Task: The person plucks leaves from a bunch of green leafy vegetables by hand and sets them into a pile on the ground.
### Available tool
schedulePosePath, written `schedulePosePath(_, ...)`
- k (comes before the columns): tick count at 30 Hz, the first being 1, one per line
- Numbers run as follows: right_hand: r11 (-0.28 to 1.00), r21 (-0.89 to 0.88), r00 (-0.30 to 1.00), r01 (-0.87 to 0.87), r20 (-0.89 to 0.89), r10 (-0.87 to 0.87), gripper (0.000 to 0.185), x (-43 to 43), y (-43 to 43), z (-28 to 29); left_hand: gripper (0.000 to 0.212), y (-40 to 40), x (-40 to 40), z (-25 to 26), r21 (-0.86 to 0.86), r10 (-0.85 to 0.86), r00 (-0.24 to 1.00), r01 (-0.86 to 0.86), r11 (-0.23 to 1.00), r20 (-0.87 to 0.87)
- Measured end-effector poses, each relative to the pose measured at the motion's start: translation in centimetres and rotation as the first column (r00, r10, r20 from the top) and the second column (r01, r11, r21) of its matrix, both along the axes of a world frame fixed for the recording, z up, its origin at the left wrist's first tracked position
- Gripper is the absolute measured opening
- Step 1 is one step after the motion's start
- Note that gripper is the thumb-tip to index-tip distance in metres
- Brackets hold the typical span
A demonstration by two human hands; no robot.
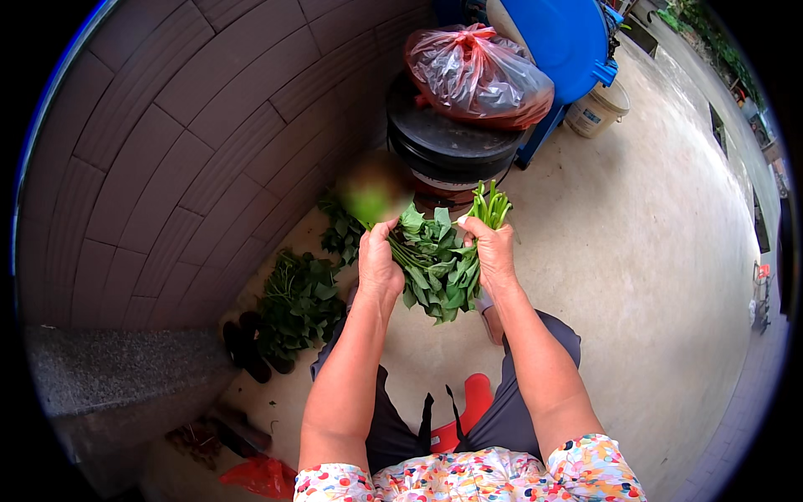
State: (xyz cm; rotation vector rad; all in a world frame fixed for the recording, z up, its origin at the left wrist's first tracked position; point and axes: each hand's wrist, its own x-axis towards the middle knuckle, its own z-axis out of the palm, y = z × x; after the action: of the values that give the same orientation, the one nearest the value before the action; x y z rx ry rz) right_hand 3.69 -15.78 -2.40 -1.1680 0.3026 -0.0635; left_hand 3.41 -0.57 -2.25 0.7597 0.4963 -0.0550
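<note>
My left hand (380,263) is closed around one bunch of leafy green stems, whose upper end lies in a blurred patch. My right hand (494,251) grips a second bunch, its light green stem ends (491,204) pointing up above the fist. Between the hands, dark green leaves (439,270) hang down over the floor and the two bunches overlap. To the left, a heap of similar leafy greens (301,301) lies on the floor by the wall, and more greens (342,235) lie behind my left hand.
A black lidded bucket (452,141) ahead carries a tied red plastic bag (480,78). A blue plastic stool or table (558,44) and a pale bucket (599,110) stand beyond. Dark shoes (244,351) lie near a stone ledge (125,370). A red plastic bag (260,478) is lower left; a tiled wall (188,144) rises left.
</note>
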Motion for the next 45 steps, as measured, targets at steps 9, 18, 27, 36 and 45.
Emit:
schedulePosePath(9, 0.996, -0.007, 0.996, -0.088, 0.022, 0.088, 0.006, -0.1, 0.0, 0.8, 0.028, -1.2, -0.5, 1.0, 0.317, -0.169, 0.984, 0.142, 0.938, 0.06)
schedulePosePath(18, 0.984, 0.077, 0.986, 0.159, -0.062, -0.155, 0.006, 0.3, -0.6, -0.5, 0.029, -0.9, -0.3, 1.4, 0.166, -0.06, 0.998, 0.054, 0.985, 0.031)
schedulePosePath(27, 0.944, 0.171, 0.959, 0.281, -0.084, -0.27, 0.013, 1.0, -1.8, -0.7, 0.02, 0.9, 0.2, 0.1, 0.014, 0.17, 0.984, -0.171, 0.985, 0.056)
schedulePosePath(36, 0.898, 0.415, 0.98, 0.145, -0.184, -0.074, 0.011, 1.3, -4.4, -0.2, 0.019, 3.9, 0.6, -0.1, 0.049, 0.243, 0.97, -0.243, 0.969, 0.003)
schedulePosePath(45, 0.747, 0.654, 0.975, -0.123, -0.062, 0.214, 0.01, 1.2, -5.3, 0.4, 0.02, 3.4, 0.4, 0.5, 0.068, 0.123, 0.992, -0.122, 0.99, -0.013)
